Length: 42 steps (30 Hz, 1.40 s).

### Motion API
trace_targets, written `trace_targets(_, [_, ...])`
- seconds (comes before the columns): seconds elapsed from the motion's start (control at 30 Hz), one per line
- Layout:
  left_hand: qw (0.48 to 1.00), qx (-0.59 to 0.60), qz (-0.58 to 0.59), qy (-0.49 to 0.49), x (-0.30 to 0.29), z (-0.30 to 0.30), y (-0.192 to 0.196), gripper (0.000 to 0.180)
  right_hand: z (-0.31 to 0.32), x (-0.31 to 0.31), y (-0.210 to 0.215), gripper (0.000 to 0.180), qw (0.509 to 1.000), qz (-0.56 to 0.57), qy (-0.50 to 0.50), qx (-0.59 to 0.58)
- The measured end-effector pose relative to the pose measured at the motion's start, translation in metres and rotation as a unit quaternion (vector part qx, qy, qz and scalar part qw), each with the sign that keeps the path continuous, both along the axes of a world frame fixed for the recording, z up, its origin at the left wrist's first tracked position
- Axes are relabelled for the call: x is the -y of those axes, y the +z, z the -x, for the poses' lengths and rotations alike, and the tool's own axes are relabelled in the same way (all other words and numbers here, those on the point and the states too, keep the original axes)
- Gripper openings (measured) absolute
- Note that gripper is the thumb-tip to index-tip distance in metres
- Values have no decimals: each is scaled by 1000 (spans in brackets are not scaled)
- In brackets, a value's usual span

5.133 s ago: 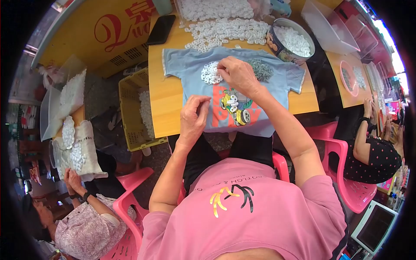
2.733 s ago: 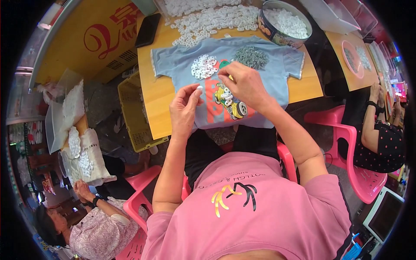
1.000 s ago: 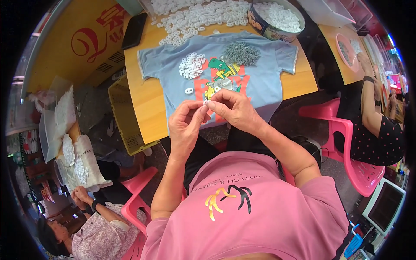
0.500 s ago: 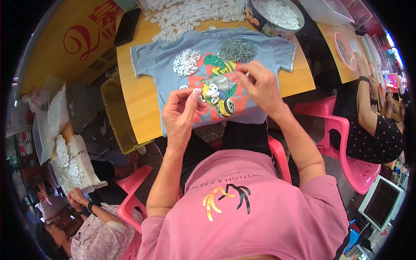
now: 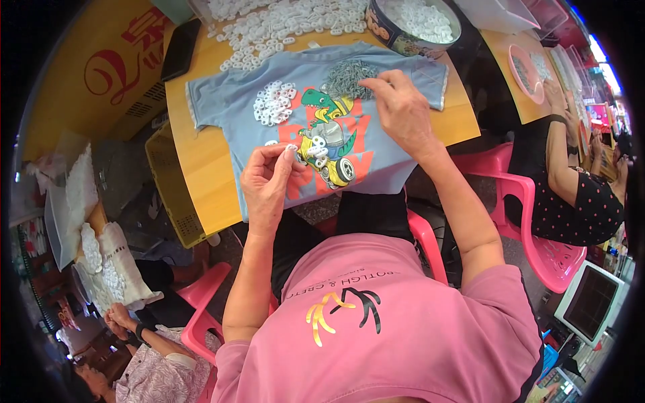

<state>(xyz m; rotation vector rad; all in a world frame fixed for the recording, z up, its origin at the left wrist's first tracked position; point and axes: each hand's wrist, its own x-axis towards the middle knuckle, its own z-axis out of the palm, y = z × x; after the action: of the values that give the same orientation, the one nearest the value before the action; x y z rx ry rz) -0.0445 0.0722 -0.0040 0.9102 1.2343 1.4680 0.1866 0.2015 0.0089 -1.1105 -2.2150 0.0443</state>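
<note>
My left hand (image 5: 265, 181) pinches a small white plastic piece with holes (image 5: 291, 148) between thumb and fingertips, above a blue T-shirt (image 5: 235, 144) with a dinosaur print. Just beside it, several loose white pieces (image 5: 318, 148) lie on the print. Thumb and forefinger of my right hand (image 5: 403, 111) come together at the right edge of a heap of small grey screw-like parts (image 5: 349, 78); whatever is between them is too small to make out. A heap of white pieces (image 5: 274, 103) rests on the shirt left of the grey one.
Many more white pieces (image 5: 282, 27) cover the back of the wooden table (image 5: 195, 181). A round tin (image 5: 396, 43) full of them stands at the back right, and a dark phone (image 5: 181, 50) lies back left. People sit on both sides, near pink chairs (image 5: 537, 242).
My right hand has moved away from my left hand, up to the grey heap. My left hand keeps its pinch on the white piece. The whole view has shifted slightly.
</note>
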Motion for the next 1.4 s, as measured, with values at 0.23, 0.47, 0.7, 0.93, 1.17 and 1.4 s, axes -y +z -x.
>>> trace_targets(0.23, [1000, 15, 10, -13, 0, 2, -4, 13, 1, 3, 5, 31, 997, 51, 12, 54])
trace_targets(0.47, [999, 43, -17, 3, -1, 2, -2, 11, -28, 13, 12, 30, 992, 104, 63, 43])
trace_targets(0.7, [999, 30, -29, 10, -1, 4, -7, 10, 0, 0, 2, 41, 999, 31, 20, 30])
trace_targets(0.93, [998, 56, -39, 10, 0, 5, -9, 10, -7, 13, 1, 36, 993, 58, 57, 80])
trace_targets(1.17, [997, 58, -56, -6, 0, 9, -14, 10, -29, 27, 6, 20, 997, 19, 40, 67])
trace_targets(1.4, [997, 61, -51, -10, 0, 8, -14, 11, -33, 46, 11, 11, 994, 90, 15, 65])
